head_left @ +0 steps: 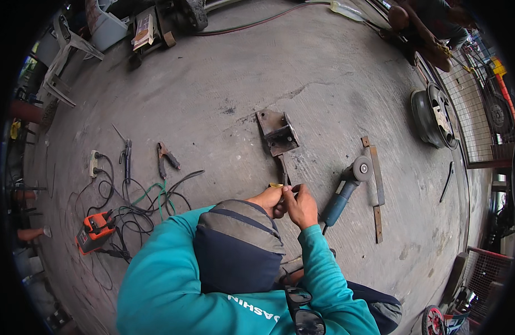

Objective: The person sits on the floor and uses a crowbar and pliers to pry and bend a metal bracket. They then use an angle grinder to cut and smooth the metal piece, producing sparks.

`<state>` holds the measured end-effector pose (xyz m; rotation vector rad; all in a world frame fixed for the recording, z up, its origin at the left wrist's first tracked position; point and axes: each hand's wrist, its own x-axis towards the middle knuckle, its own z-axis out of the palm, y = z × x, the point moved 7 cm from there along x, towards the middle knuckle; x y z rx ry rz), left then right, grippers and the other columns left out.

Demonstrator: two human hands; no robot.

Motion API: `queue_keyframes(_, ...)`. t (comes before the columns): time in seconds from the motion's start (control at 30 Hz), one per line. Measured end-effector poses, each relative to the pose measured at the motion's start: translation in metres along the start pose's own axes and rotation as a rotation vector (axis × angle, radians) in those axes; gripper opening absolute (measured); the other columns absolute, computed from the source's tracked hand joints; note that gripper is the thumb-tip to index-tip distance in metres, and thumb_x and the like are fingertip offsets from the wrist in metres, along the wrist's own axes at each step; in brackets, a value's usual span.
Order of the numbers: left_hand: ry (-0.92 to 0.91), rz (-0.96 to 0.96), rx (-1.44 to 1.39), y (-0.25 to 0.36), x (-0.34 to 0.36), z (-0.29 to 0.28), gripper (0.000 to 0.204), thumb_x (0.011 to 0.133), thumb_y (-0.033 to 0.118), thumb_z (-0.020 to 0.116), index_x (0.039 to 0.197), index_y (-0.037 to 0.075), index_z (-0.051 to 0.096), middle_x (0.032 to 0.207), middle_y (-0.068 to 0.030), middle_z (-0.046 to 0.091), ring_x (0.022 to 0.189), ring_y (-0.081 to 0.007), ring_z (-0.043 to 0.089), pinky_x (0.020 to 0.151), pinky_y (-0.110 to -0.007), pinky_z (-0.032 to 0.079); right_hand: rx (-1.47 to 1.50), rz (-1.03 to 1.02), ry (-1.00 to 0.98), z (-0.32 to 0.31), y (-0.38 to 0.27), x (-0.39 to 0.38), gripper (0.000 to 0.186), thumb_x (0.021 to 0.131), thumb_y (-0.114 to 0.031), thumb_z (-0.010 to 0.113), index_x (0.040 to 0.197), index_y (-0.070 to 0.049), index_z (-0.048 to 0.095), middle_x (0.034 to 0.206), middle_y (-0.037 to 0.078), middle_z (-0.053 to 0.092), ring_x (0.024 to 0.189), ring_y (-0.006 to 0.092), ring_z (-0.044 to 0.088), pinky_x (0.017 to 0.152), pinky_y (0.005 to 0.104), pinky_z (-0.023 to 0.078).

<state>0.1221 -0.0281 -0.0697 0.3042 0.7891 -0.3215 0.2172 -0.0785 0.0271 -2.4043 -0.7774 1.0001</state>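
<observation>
Both my hands meet low over the concrete floor, at the near end of a dark flat metal bar [284, 169]. My left hand [268, 201] is closed, with a small yellow strip [276, 185] at its fingertips; its kind is unclear. Beside it my right hand [302, 207] is closed in a pinch at the bar's near end, and what sits between its fingers is hidden. The bar reaches up to a rusty steel bracket [278, 133] lying just beyond my hands. To the right of my right hand lies an angle grinder [346, 191] with a blue-green body.
Flat metal strips [375, 187] lie beyond the grinder. On the left are an orange welding machine [95, 231], tangled cables, an electrode holder [127, 159], a ground clamp [167, 159] and a power socket [94, 163]. A wheel rim [434, 116] stands far right, near another person [430, 25].
</observation>
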Motion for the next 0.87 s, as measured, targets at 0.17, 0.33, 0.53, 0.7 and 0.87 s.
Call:
queue_keyframes(0.17, -0.123, -0.239, 0.04, -0.013, -0.05, -0.005, 0.04, 0.107, 0.036, 0.053, 0.072, 0.018, 0.047, 0.061, 0.0061, 0.04, 0.052, -0.0057, 0.039, 0.047, -0.022, 0.033, 0.238, -0.02, -0.091, 0.029, 0.034, 0.017, 0.076, 0.099, -0.064, 0.057, 0.122, 0.008, 0.064, 0.101, 0.024, 0.071, 0.088, 0.0342, 0.07, 0.076, 0.0451, 0.054)
queue_keyframes(0.33, -0.252, -0.215, 0.082, 0.014, -0.08, -0.007, 0.036, 0.105, 0.03, 0.058, 0.075, 0.015, 0.048, 0.062, 0.0046, 0.04, 0.053, -0.0051, 0.039, 0.049, -0.024, 0.033, 0.556, 0.228, -0.367, 0.072, 0.048, 0.016, 0.076, 0.095, -0.07, 0.061, 0.123, 0.001, 0.066, 0.104, 0.014, 0.069, 0.082, 0.0226, 0.066, 0.069, 0.0367, 0.053)
queue_keyframes(0.53, -0.038, -0.043, 0.351, 0.033, -0.088, 0.011, 0.038, 0.105, 0.045, 0.059, 0.085, 0.012, 0.056, 0.066, 0.0031, 0.045, 0.054, -0.0084, 0.04, 0.05, -0.025, 0.034, 0.965, 0.295, -0.537, 0.098, 0.026, 0.016, 0.076, 0.097, -0.073, 0.054, 0.121, -0.001, 0.064, 0.1, 0.013, 0.069, 0.08, 0.0256, 0.067, 0.079, 0.038, 0.053)
queue_keyframes(0.7, 0.059, 0.05, 0.8, 0.036, -0.082, 0.016, 0.083, 0.097, 0.08, 0.045, 0.065, 0.005, 0.061, 0.061, -0.0059, 0.057, 0.057, -0.0162, 0.054, 0.055, -0.033, 0.042, 1.213, 0.259, -0.832, 0.102, -0.004, 0.018, 0.069, 0.103, -0.066, 0.046, 0.121, -0.001, 0.061, 0.092, 0.017, 0.07, 0.082, 0.0315, 0.072, 0.082, 0.048, 0.059)
queue_keyframes(0.87, -0.17, 0.193, 1.086, 0.057, -0.093, 0.006, 0.086, 0.095, 0.083, 0.045, 0.076, 0.003, 0.072, 0.067, -0.0093, 0.065, 0.063, -0.0186, 0.062, 0.063, -0.033, 0.048, 1.366, 0.36, -0.971, 0.115, 0.038, 0.055, 0.069, 0.101, -0.065, 0.05, 0.144, -0.011, 0.051, 0.135, 0.022, 0.061, 0.109, 0.0401, 0.068, 0.081, 0.065, 0.059)
